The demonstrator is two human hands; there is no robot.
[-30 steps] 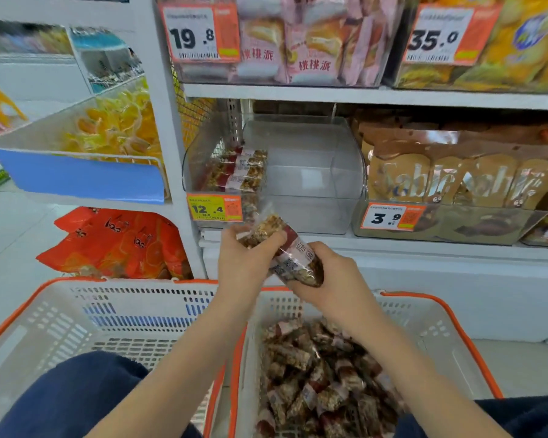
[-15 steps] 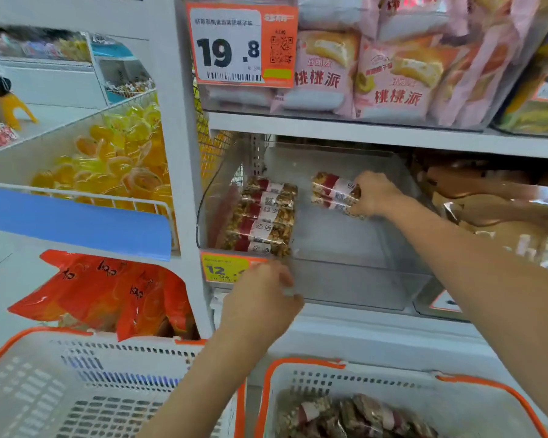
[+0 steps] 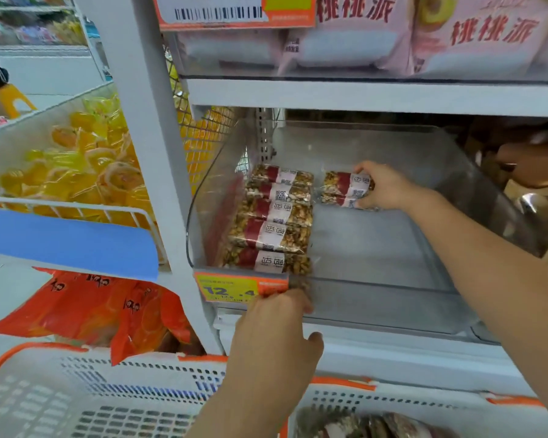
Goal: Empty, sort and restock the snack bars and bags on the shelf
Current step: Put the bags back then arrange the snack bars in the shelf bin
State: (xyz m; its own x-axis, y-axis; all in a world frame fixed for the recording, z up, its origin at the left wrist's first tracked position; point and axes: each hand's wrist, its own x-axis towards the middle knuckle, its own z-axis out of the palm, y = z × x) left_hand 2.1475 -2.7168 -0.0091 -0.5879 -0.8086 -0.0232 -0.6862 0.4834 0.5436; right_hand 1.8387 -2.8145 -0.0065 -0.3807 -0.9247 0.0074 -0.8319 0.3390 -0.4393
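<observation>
A small bundle of nut snack bars (image 3: 345, 188), wrapped in clear film with red and white labels, sits at the back of a clear plastic shelf bin (image 3: 377, 248), near the middle of its rear wall. The right hand (image 3: 382, 186) grips the right end of this bundle, thumb on top and fingers curled beneath. Just to the left, a column of five matching bars (image 3: 272, 219) lies flat along the bin's left wall, running from the back to the front edge, labels facing up. The rest of the bin floor, toward its right side and front, is bare plastic.

The left hand (image 3: 277, 330) is at the bin's front left corner, fingers curled over the front lip beside an orange and yellow price tag (image 3: 231, 287) reading 12.4; part of a bar shows at its fingertips, though whether the hand holds it cannot be told.

Below the shelf, two white baskets with orange rims stand side by side: the left basket (image 3: 76, 393) sits under the left forearm, and the right basket (image 3: 424, 406) contains more wrapped bars. Above, a higher shelf carries pink snack bags (image 3: 472, 36). To the left, a wire bin holds yellow jelly cups (image 3: 76, 162), with orange bags (image 3: 102, 308) beneath it.
</observation>
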